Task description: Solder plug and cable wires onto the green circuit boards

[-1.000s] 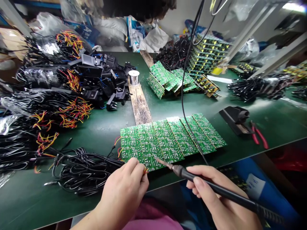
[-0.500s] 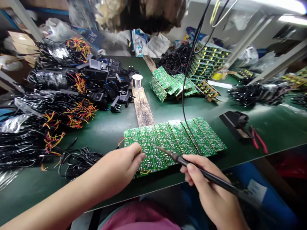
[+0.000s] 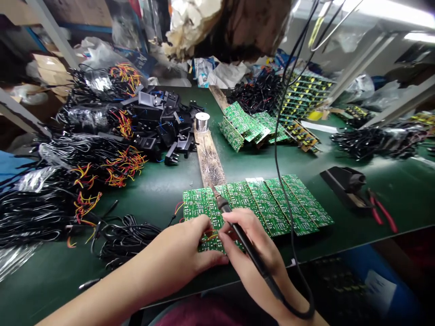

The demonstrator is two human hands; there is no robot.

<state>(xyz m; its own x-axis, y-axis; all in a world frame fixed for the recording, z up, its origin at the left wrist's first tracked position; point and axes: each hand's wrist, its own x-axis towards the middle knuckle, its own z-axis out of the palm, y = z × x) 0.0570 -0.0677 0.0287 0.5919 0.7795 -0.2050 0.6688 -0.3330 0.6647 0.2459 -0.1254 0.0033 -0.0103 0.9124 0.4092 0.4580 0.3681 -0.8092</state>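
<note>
In the head view, my right hand (image 3: 256, 253) grips a soldering iron (image 3: 249, 251) like a pen, its metal tip pointing up and away over the far edge of the green circuit boards (image 3: 265, 199). My left hand (image 3: 183, 244) is at the near left of the boards, thumb and forefinger apart. Thin yellow and red wires (image 3: 212, 236) run from inside its grasp towards my right thumb and fingertips, which are close to them. The fingers curled beneath my left hand are hidden.
A solder spool (image 3: 202, 122) stands on a scorched wooden strip (image 3: 212, 165) behind the boards. Bundled cables (image 3: 81, 154) and black plug adapters (image 3: 166, 120) pile up at left. Further right are an iron holder (image 3: 346, 185) and red-handled pliers (image 3: 382, 210). The iron's cord (image 3: 280, 167) hangs over the boards.
My right hand has moved left, next to my left hand, and the iron's tip has swung up and away. My left thumb and forefinger have spread. The whole view has shifted slightly.
</note>
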